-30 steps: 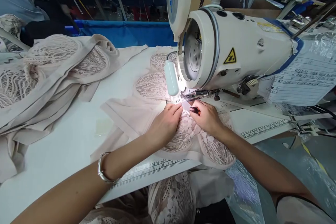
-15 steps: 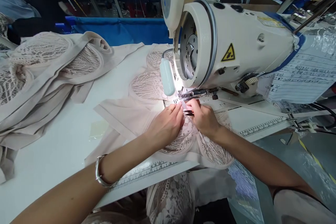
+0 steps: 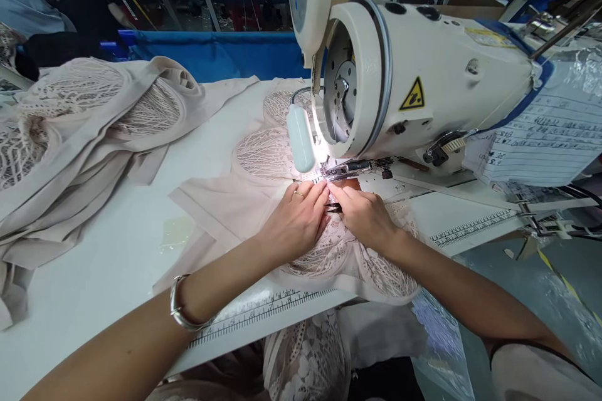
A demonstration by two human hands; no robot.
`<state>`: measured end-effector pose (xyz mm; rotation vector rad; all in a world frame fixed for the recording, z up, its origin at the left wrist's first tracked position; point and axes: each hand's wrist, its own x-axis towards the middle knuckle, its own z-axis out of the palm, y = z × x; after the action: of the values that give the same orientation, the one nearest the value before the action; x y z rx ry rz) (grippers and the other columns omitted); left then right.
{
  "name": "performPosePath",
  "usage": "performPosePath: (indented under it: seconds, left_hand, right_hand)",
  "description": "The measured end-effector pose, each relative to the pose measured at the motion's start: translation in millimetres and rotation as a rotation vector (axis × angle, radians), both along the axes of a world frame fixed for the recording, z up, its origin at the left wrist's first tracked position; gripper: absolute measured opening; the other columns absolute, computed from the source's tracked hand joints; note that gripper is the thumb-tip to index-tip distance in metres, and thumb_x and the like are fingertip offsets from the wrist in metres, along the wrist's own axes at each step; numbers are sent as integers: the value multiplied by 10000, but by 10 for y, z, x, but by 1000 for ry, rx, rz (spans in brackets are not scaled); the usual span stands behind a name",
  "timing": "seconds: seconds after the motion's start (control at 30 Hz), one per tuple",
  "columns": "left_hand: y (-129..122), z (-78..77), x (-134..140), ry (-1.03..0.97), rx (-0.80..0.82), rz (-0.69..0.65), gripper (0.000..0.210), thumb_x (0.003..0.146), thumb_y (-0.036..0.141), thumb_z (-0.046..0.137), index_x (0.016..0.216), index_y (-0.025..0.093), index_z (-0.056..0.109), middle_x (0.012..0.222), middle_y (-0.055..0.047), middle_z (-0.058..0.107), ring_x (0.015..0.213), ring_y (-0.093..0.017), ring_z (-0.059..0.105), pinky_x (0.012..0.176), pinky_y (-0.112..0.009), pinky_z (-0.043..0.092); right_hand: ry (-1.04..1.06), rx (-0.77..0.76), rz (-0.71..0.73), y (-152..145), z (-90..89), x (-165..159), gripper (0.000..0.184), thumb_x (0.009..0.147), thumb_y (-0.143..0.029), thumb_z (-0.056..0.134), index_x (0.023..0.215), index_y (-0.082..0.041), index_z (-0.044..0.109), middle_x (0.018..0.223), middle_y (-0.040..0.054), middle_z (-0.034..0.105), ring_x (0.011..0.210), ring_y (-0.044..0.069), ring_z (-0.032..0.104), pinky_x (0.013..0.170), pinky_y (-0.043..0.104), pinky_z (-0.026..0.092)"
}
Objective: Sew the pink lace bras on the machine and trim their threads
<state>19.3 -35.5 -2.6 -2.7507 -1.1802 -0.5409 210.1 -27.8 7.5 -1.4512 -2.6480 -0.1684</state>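
A pale pink lace bra (image 3: 320,260) lies spread under the sewing machine (image 3: 442,69), its near edge over the table's front. My left hand (image 3: 298,213), fingers bent together, grips the fabric just in front of the presser foot (image 3: 345,169). Close beside it, my right hand (image 3: 369,216) has its thumb and forefinger at the same spot. Dark blades of thread snips (image 3: 333,207) stick out from under the right fingers; their handle is hidden in the palm. The fingertips of both hands nearly meet below the needle area.
A small lit lamp (image 3: 301,138) hangs left of the needle. Several lace bras (image 3: 108,113) are heaped at the left of the white table (image 3: 98,282). Handwritten sheets (image 3: 531,131) hang at the right. A ruler strip (image 3: 263,312) runs along the front edge.
The right fingers have flattened and shifted slightly left towards the left fingertips. A small pale tab that showed between the hands is now mostly covered. The view has shifted slightly.
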Motion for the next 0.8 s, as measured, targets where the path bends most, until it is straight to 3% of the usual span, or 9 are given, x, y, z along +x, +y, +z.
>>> performPosePath:
  seconds: [0.53, 0.7, 0.8]
  left_hand:
    - [17, 35, -21, 58, -15, 15, 470, 1059, 297, 340, 1383, 34, 555, 1433, -225, 583, 1279, -349, 560, 1054, -522, 382]
    - [53, 45, -30, 54, 21, -8, 449, 1056, 279, 376, 1352, 4, 573, 1416, -248, 588, 1307, -372, 553, 1066, -541, 418]
    - [22, 88, -29, 114, 56, -133, 382, 1044, 155, 359, 1284, -5, 610, 1336, -236, 642, 1292, -342, 581, 1055, -470, 471]
  right_hand:
    - [13, -37, -16, 12, 51, -34, 469, 948, -38, 367, 1347, -63, 613, 905, 121, 747, 728, 213, 682, 619, 303, 482]
    - [98, -136, -103, 57, 111, -47, 317, 946, -47, 416, 1169, -87, 636, 788, 86, 727, 634, 179, 638, 554, 266, 411]
    - [164, -175, -150, 85, 133, 15, 183, 931, -110, 514, 1087, -116, 609, 767, 58, 698, 598, 167, 593, 553, 261, 397]
